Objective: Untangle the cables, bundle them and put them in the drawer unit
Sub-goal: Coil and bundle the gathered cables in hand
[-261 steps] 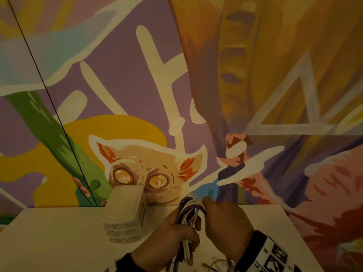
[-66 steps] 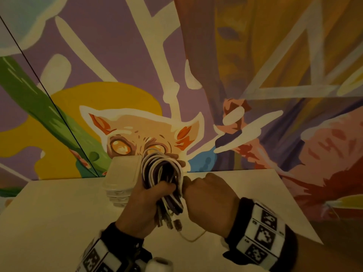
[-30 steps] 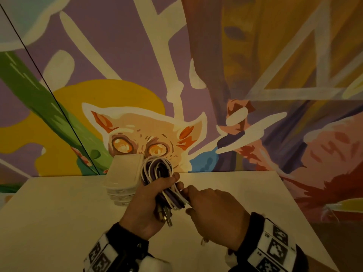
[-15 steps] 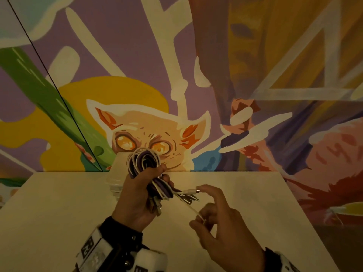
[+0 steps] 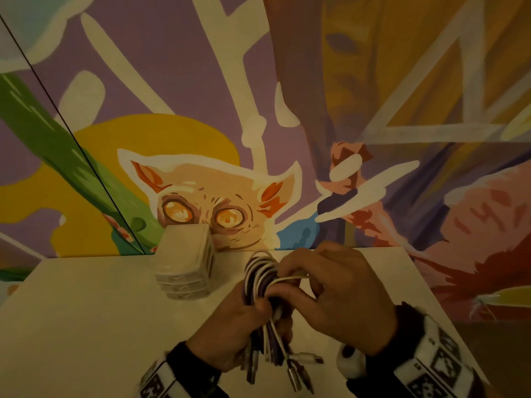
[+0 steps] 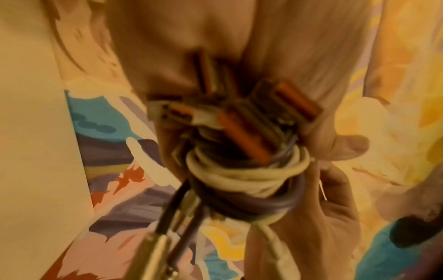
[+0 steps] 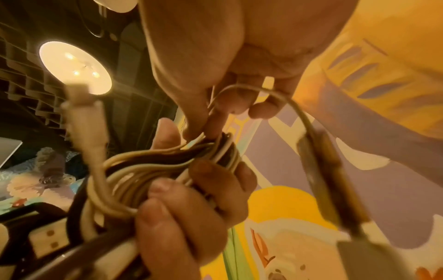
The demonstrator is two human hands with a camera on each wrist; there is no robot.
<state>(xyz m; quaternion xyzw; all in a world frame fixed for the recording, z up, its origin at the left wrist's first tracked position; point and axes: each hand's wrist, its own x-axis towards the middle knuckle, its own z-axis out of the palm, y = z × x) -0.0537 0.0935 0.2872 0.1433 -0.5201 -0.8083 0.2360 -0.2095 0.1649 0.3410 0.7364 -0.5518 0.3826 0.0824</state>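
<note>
Hands (image 5: pixel 290 308) together on the cables (image 5: pixel 263 278).
Left hand (image 5: pixel 230 337) grips the bundle; right hand (image 5: pixel 336 300) pinches one thin white cable (image 7: pixel 275 92) above the worktop (image 5: pixel 86 326).

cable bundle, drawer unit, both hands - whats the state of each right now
cable bundle: coiled, held above the table, plugs hanging down
thin cable: being wrapped across the bundle
drawer unit: on the table, drawers closed
left hand: grips the bundle
right hand: pinches the thin cable
</note>
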